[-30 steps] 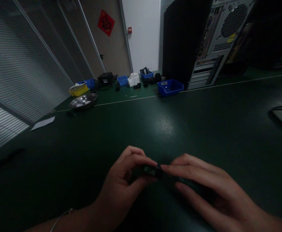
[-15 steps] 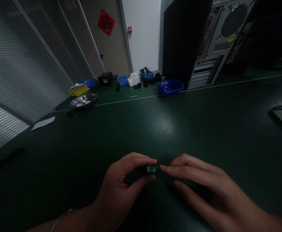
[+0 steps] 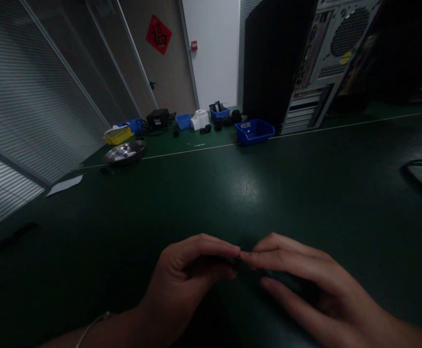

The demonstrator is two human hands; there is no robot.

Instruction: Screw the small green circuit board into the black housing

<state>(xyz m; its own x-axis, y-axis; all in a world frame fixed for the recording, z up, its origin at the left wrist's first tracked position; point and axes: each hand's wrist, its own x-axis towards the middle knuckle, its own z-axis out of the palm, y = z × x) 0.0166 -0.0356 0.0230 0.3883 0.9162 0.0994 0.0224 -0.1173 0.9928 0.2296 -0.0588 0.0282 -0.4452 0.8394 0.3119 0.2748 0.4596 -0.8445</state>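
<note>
My left hand [image 3: 191, 275] is closed, thumb and fingers pinching a small green circuit board that is now almost wholly hidden in shadow between them. From the right, my right hand [image 3: 301, 275] reaches in with its fingers stretched out and its thumb held apart below. Its index fingertip meets the tip of the left index finger, at the board's right end. Whether a thin part lies under that fingertip, I cannot tell. Both hands are just above the dark green tabletop [image 3: 182, 198].
Along the back stand a blue bin [image 3: 255, 132], a black computer case [image 3: 278, 67], a white plastic part [image 3: 200, 120] and a yellow tray [image 3: 119, 136]. A round metal dish [image 3: 125, 152] lies at the back left, a black cable [image 3: 419, 179] at the far right.
The board has tilted or slipped out of sight between my left fingers. My left fingertips have shifted slightly right and down, and now touch the right index fingertip.
</note>
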